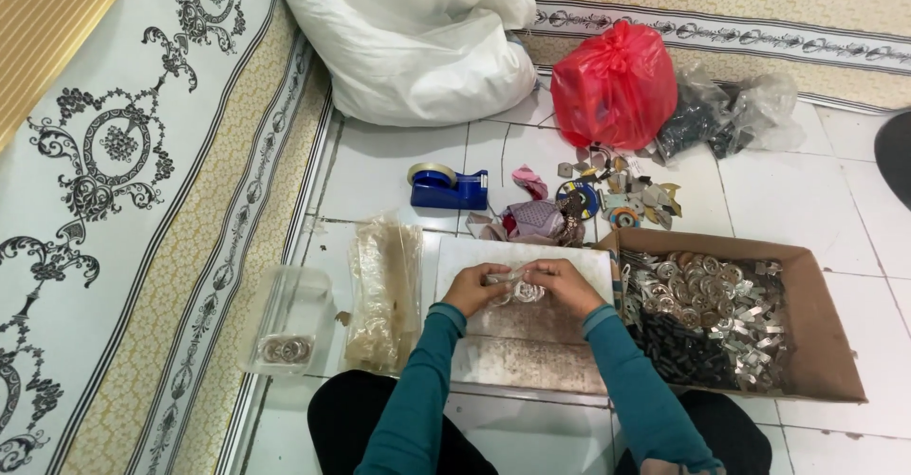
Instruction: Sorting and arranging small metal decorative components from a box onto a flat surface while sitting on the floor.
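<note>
A small clear bag [517, 290] of silver rings is grasped between left hand [472, 288] and right hand [567, 285], above a white board [531, 342]. Right: cardboard box [816, 342] of metal parts. Left: stack of clear bags [384, 295], plastic tub [289, 318]. Beyond: blue tape dispenser [446, 188].

Your left hand [472, 287] and right hand [567, 283]: held together, fingers curled inward, both forearms angled in, teal-sleeved.
</note>
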